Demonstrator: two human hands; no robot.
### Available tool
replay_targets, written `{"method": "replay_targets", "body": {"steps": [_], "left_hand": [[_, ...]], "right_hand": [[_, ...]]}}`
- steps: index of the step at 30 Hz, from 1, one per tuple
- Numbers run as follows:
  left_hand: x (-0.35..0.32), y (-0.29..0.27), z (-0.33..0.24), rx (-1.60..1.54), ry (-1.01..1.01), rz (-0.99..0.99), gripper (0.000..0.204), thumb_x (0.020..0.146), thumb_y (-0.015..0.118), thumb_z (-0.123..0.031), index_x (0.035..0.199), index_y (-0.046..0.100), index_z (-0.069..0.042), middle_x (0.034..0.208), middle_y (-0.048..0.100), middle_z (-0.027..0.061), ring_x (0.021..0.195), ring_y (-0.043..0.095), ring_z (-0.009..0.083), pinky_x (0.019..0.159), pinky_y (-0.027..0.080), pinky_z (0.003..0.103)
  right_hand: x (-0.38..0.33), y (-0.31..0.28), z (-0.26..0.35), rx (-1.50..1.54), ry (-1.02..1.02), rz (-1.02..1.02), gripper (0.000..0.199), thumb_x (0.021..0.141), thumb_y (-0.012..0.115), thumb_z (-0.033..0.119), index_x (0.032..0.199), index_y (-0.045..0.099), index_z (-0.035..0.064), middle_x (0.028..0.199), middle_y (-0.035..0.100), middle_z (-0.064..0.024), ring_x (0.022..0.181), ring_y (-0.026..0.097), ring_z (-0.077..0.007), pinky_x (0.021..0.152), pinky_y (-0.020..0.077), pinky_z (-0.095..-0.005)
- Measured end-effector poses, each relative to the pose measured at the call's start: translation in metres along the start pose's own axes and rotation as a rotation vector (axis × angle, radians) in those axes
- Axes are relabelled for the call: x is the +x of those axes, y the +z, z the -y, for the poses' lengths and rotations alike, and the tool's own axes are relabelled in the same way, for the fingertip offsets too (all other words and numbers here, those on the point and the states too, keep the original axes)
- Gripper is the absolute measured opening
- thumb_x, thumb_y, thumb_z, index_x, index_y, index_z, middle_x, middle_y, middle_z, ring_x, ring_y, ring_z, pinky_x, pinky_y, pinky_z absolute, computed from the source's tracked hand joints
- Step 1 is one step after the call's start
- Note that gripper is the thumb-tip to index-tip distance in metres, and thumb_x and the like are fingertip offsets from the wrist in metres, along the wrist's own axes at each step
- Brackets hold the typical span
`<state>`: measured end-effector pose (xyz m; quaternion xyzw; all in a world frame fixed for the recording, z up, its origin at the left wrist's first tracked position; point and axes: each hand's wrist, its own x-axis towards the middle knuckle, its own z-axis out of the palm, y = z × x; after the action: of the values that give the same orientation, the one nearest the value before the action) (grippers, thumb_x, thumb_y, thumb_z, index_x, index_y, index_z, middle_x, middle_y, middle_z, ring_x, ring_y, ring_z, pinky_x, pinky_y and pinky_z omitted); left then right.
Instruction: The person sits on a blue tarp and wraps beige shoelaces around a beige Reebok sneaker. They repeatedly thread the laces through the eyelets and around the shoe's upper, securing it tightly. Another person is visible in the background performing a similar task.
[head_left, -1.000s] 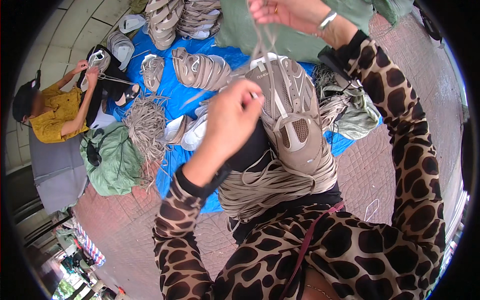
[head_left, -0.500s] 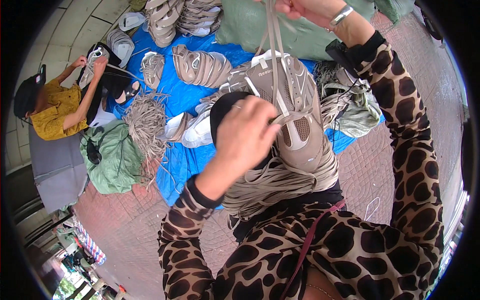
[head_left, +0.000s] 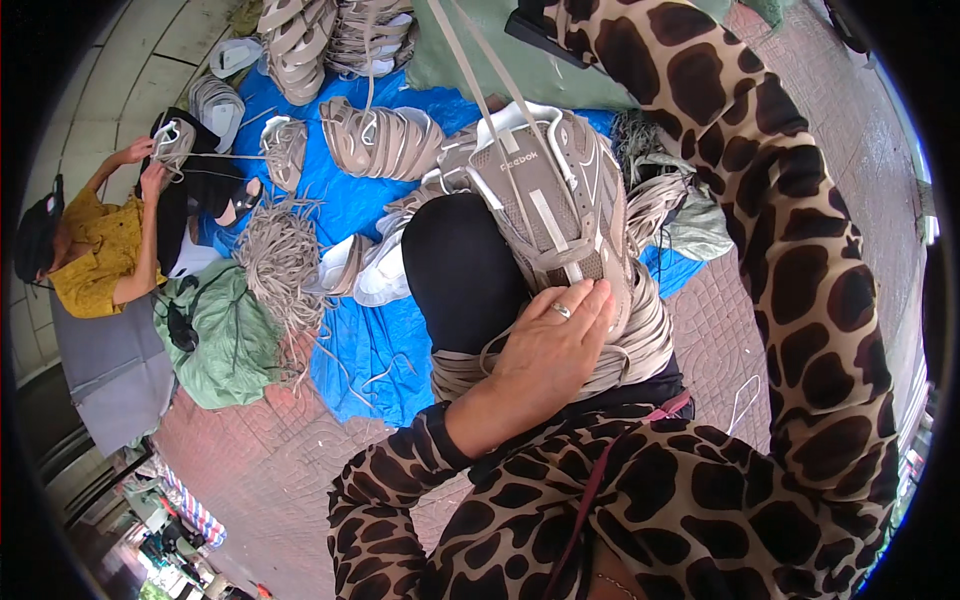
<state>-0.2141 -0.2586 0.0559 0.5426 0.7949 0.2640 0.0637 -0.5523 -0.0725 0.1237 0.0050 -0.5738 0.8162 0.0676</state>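
Note:
A taupe mesh shoe upper (head_left: 520, 165) rests on my lap beside my black-covered knee, its toe toward me. My left hand (head_left: 560, 340) lies over the toe, fingers stretched out and close together, with a ring on one finger. Two flat, pale shoelaces (head_left: 465, 60) run taut from the upper past the top edge of the picture. My right arm (head_left: 790, 200) reaches up the same way; its hand is beyond the edge, so its grip is hidden. Under the upper, a thick bundle of taupe laces (head_left: 645, 345) lies across my lap.
Rows of shoe uppers (head_left: 375, 140) lie on a blue tarp (head_left: 345, 375). A lace heap (head_left: 280, 250) sits beside a green sack (head_left: 215, 340). At the left, a person in yellow (head_left: 105, 250) holds another upper with a stretched lace. A big green sack (head_left: 560, 75) stands ahead.
My left hand has moved from the laces down onto the upper's toe, and its fingers have straightened. My right hand has gone up out of view, and the laces are drawn longer.

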Motion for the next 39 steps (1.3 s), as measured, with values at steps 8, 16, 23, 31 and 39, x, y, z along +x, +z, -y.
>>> {"method": "replay_targets", "body": {"steps": [8, 16, 23, 31, 39], "left_hand": [[0.036, -0.052, 0.102, -0.708, -0.555, -0.475, 0.032, 0.096, 0.064, -0.014, 0.124, 0.056, -0.002, 0.127, 0.056, 0.0107, 0.106, 0.057, 0.0142, 0.091, 0.046, 0.029], [0.075, -0.08, 0.127, -1.507, -0.08, -0.238, 0.045, 0.107, 0.036, -0.035, 0.098, 0.064, -0.001, 0.113, 0.067, 0.0189, 0.12, 0.057, 0.0311, 0.109, 0.038, 0.044], [0.082, -0.1, 0.115, -1.269, -0.043, -0.397, 0.049, 0.107, 0.035, -0.034, 0.117, 0.062, 0.006, 0.118, 0.064, 0.0178, 0.116, 0.058, 0.025, 0.109, 0.039, 0.04], [0.015, -0.126, 0.147, -1.856, -0.439, -0.733, 0.04, 0.1, 0.057, -0.012, 0.136, 0.05, 0.003, 0.066, 0.034, -0.0066, 0.057, 0.033, 0.0046, 0.066, 0.04, 0.023], [-0.366, -0.204, 0.236, -1.553, -0.878, -1.599, 0.037, 0.098, 0.061, -0.032, 0.117, 0.056, -0.001, 0.061, 0.03, -0.0054, 0.052, 0.029, 0.0078, 0.047, 0.024, 0.023]], "right_hand": [[-0.046, 0.002, 0.059, 0.011, 0.01, 0.426, 0.025, 0.105, 0.038, 0.016, 0.109, 0.055, -0.0026, 0.091, 0.068, -0.0105, 0.072, 0.062, -0.0151, 0.069, 0.0549, -0.0297], [-0.096, 0.009, 0.086, -1.027, 0.235, 0.586, 0.032, 0.102, 0.048, 0.024, 0.102, 0.062, -0.0046, 0.085, 0.069, -0.014, 0.072, 0.071, -0.0224, 0.049, 0.0528, -0.0299], [-0.227, -0.035, 0.042, -0.829, 0.265, 0.762, 0.024, 0.101, 0.052, 0.021, 0.107, 0.067, 0.0032, 0.089, 0.069, -0.0064, 0.08, 0.066, -0.0098, 0.072, 0.0526, -0.026], [-0.229, -0.13, 0.039, 0.524, -0.024, 0.296, 0.02, 0.097, 0.053, 0.011, 0.112, 0.057, -0.0002, 0.092, 0.059, -0.0079, 0.087, 0.059, -0.0201, 0.08, 0.0508, -0.0304], [-0.278, -0.492, 0.097, 0.061, 0.045, -0.229, 0.022, 0.096, 0.052, 0.01, 0.114, 0.058, -0.0012, 0.088, 0.048, -0.0015, 0.076, 0.047, -0.0108, 0.072, 0.0404, -0.0218]]}}
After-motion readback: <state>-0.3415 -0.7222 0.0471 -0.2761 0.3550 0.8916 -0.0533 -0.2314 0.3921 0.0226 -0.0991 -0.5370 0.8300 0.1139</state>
